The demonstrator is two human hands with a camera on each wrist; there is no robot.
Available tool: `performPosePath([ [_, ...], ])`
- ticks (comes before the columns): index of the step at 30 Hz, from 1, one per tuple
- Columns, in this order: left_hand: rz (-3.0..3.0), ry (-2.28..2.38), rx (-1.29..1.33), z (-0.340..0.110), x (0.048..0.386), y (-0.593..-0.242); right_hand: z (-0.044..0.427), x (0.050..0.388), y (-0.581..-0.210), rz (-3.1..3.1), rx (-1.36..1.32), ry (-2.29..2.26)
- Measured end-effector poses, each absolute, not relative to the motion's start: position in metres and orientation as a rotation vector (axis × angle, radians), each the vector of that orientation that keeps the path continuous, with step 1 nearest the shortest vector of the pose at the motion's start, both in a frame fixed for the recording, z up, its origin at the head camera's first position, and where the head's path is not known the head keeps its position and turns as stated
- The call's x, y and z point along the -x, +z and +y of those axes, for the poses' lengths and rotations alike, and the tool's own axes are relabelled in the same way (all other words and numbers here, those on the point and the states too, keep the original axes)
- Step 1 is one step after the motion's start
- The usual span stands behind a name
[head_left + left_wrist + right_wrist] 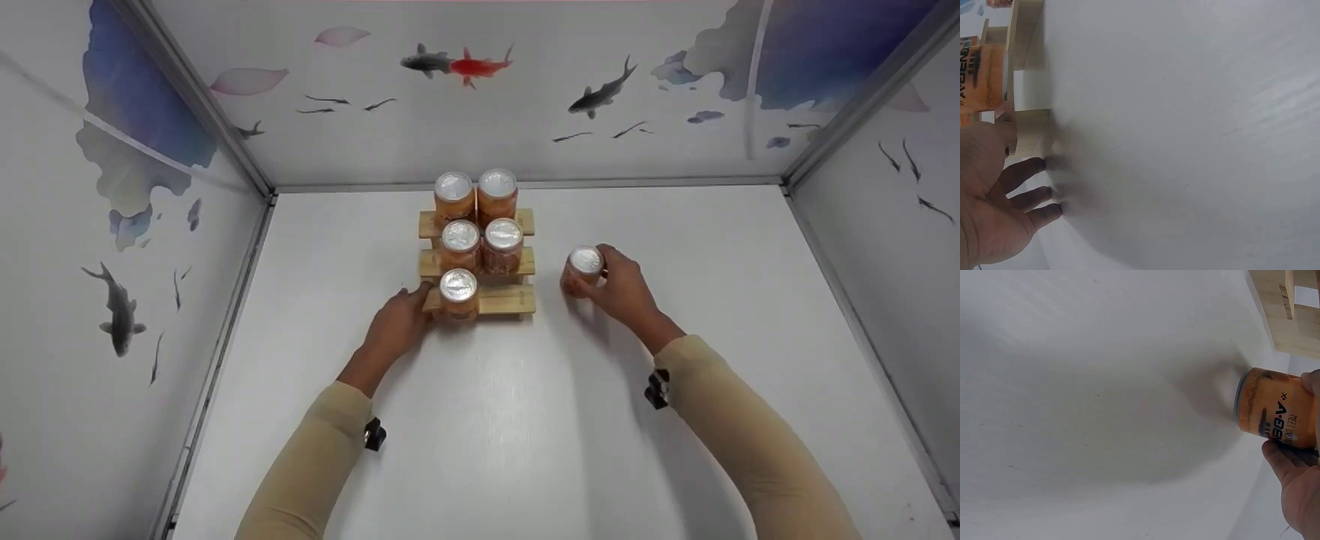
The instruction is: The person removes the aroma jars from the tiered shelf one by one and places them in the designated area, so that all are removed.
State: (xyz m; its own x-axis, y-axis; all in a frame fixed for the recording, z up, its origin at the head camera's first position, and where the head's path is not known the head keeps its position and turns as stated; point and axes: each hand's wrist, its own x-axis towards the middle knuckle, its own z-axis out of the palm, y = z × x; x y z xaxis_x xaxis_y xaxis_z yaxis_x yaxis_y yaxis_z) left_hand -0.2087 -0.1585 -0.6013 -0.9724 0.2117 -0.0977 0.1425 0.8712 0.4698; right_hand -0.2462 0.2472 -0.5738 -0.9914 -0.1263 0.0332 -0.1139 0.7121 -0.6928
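Against the left grip (397, 321), three fingers (1033, 198) outstretched, stands a wooden rack (510, 301) of cans (460, 237). The right grip (627, 289) clasps an orange can (1266, 405).

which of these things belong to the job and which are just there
In the job:
orange can in the right hand
stepped wooden rack, left hand touching it
five cans on the rack

Just there:
white table
fish-printed walls
black wrist devices
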Motion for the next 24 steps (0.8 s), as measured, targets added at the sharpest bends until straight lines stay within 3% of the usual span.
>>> performPosePath([
  [24,2.897,0.722,-0.281,-0.157,0.208,-0.596,0.232,0.236,-0.545,3.053,0.333,-0.963],
])
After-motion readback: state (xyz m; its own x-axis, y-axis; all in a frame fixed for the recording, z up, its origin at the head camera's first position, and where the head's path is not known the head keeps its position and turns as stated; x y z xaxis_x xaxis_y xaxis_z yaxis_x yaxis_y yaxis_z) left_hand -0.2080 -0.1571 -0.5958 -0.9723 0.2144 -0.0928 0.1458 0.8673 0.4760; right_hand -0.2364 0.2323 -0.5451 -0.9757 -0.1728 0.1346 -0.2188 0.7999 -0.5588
